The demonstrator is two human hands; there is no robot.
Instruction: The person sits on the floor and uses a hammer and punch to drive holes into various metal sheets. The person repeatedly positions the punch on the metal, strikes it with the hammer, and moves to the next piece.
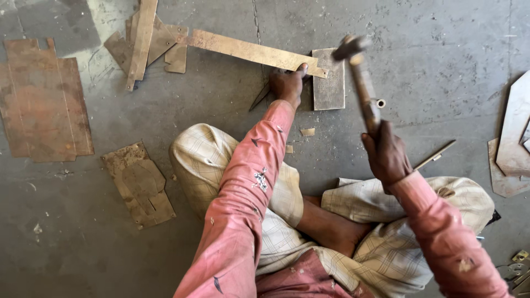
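I sit cross-legged on a concrete floor. My left hand [287,84] presses down on a long brass-coloured metal strip [251,52] that lies across a grey rectangular steel block [329,87]. My right hand [386,154] grips the wooden handle of a hammer [361,83], raised above the floor. The blurred hammer head is up over the block's right end. A dark thin tool pokes out from under my left hand, and I cannot tell what it is.
Cut brass sheet pieces lie at the upper left [149,41]. A large rusty sheet [44,99] is at the far left, a smaller plate [139,185] near my knee. More offcuts [513,143] sit at the right edge. A thin rod [436,154] and a small ring [380,103] lie by the hammer.
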